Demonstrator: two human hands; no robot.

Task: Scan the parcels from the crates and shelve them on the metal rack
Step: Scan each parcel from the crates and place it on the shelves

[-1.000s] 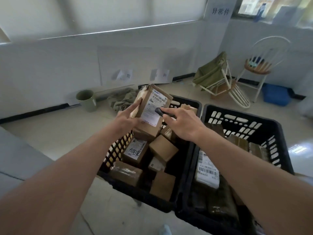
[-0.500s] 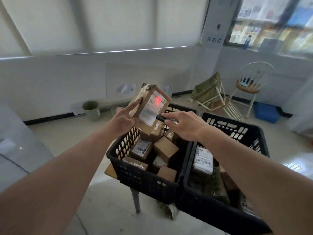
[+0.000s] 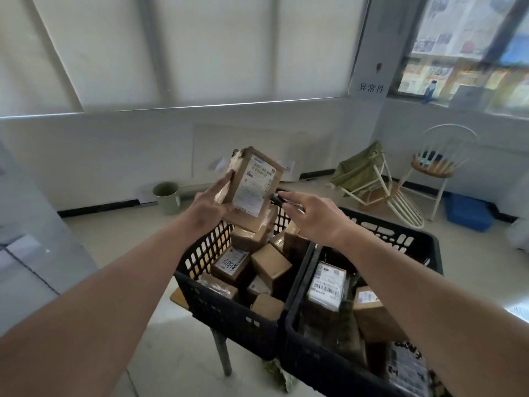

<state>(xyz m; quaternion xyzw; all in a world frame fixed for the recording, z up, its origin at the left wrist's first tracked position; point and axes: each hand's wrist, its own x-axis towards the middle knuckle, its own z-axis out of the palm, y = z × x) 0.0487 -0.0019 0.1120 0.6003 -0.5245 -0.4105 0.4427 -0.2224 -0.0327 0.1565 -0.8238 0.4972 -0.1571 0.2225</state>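
My left hand (image 3: 210, 207) holds a brown cardboard parcel (image 3: 252, 181) upright above the crates, its white shipping label facing me. My right hand (image 3: 312, 213) grips a small black scanner (image 3: 277, 199) whose tip points at the lower right of that label, almost touching it. Below them the left black crate (image 3: 229, 313) holds several small brown boxes. Beside it, the right black crate (image 3: 315, 365) holds labelled parcels and dark bags. No metal rack is in view.
The crates rest on a low stand with a metal leg (image 3: 221, 353). A green bin (image 3: 167, 197) stands by the far wall. A tipped white chair (image 3: 383, 193) with green cloth, an upright chair (image 3: 438, 167) and a blue tub (image 3: 466, 212) sit at the right. A grey surface (image 3: 25, 247) lies left.
The red scan light seen on the label half a second ago is gone. My head has lifted, so the crates sit lower in view. Both hands still hold the parcel and the scanner.
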